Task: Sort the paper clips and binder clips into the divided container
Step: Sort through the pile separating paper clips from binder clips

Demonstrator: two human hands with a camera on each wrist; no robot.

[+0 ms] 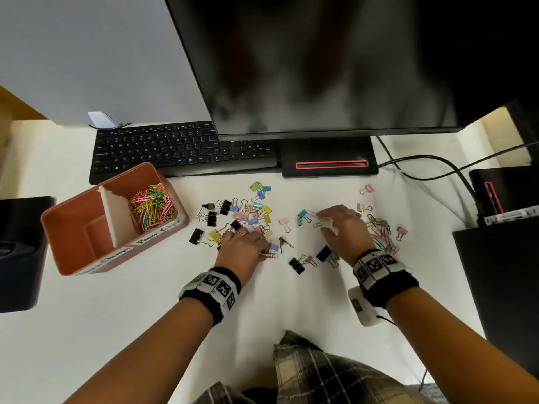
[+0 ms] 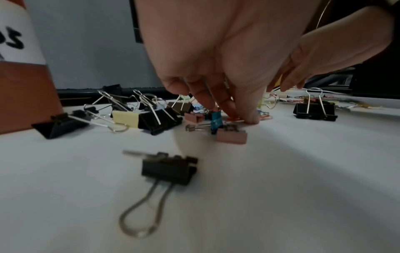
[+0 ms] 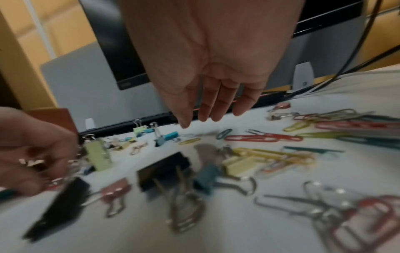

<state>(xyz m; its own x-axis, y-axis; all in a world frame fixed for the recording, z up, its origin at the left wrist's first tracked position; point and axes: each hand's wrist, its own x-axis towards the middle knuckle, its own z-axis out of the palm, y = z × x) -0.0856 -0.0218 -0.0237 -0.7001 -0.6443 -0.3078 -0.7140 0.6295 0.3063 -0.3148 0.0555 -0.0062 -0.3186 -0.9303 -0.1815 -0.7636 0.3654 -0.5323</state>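
- The divided container [image 1: 73,228], a terracotta box with a white divider, stands at the left of the white desk [image 1: 122,316]. Its right compartment holds a heap of coloured paper clips [image 1: 153,207]; the left compartment holds no clips that I can see.
- A group of binder clips [image 1: 233,217], black, pink, yellow, blue and green, lies scattered on the desk between the container and the hands.
- The left hand [image 1: 242,247] is low over the near edge of this group, palm down. In the left wrist view its fingertips [image 2: 251,118] press on the desk at some small clips, and the fingers are bent. A pink paper clip [image 1: 269,255] shows at this hand, but I cannot tell if the hand pinches it.
- More binder clips, black and pink, lie on the desk between the two wrists.
- The right hand [image 1: 341,228] is palm down over a yellow paper clip [image 1: 318,224]. In the right wrist view its fingers [image 3: 216,102] are straight, close together, and hold nothing.
- A loose pile of paper clips [image 1: 382,231] lies just to the right of the right hand.
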